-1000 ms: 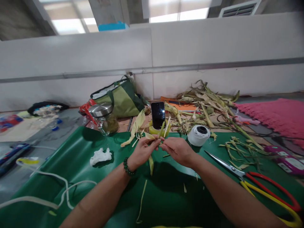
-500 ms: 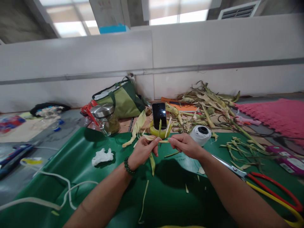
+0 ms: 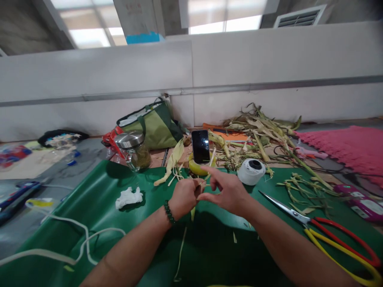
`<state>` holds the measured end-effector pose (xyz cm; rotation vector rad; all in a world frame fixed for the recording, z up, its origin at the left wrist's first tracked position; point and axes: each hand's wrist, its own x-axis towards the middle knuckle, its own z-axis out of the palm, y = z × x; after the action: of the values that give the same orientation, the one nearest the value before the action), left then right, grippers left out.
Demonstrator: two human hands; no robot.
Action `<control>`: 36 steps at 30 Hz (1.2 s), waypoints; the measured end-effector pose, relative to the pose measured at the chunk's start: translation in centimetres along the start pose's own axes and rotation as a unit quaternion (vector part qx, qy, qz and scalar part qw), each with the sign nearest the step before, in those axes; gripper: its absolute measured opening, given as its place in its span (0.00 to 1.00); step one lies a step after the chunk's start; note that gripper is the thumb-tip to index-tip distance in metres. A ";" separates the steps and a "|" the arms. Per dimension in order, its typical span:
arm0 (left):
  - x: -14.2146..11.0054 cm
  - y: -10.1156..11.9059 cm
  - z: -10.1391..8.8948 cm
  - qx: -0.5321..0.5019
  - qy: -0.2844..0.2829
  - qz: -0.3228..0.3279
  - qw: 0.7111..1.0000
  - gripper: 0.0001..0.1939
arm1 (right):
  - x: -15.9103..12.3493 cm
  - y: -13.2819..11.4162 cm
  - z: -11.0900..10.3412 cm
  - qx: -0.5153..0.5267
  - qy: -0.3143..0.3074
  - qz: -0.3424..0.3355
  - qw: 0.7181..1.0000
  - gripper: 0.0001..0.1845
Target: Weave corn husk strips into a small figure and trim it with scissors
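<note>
In the head view, the left hand (image 3: pixel 185 197) is clasping a husk piece (image 3: pixel 193 214), its visible end pointing toward the person, long axis running near-to-far above the green mat (image 3: pixel 98 191), the right hand (image 3: pixel 229 191) hovering beside, thumb and forefinger gaping, other fingers' hold unclear

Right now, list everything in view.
wall: 1, white, back
bag: 1, green, by wall
jar: 1, clear, by bag
phone: 1, black, centre
ring: 1, yellow, below phone
mat: 1, green, foreground
spool: 1, white, mat's edge
scissors: 1, red and yellow, right
plant pile: uncounted, greenish, back right
plant scraps: uncounted, green, mat's right
sheets: uncounted, orange, beside phone
wad: 1, white, mat's left
cloth: 1, pink, far right
unclear item: 1, purple, right edge
cord: uncounted, white, left
clutter: uncounted, mixed, far left
strips: uncounted, pale, centre
bracelet: 1, green, left wrist
left hand: 1, bare, centre
right hand: 1, bare, centre
</note>
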<state>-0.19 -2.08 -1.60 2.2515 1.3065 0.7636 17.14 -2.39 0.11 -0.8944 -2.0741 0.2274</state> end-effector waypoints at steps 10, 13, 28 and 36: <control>0.7 -0.3 -0.7 0.032 0.050 -0.050 0.997 0.14 | -0.4 0.2 0.2 -0.187 0.006 -0.198 0.962 0.14; 0.8 -0.1 -0.9 0.000 0.051 -0.062 0.997 0.15 | -0.3 0.3 0.3 -0.183 0.012 -0.209 0.961 0.15; 0.6 -0.3 -0.8 0.117 0.078 -0.053 0.989 0.10 | -0.3 2.0 0.6 -0.217 -0.007 -0.058 0.974 0.19; 0.9 -0.2 -0.7 -0.087 0.083 -0.007 0.993 0.15 | 0.0 0.3 3.0 0.292 -0.059 0.272 0.915 0.21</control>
<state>-0.42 -1.13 -1.02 2.0754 1.2736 1.0368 15.04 -1.75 -1.92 -1.0627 -1.6551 1.1574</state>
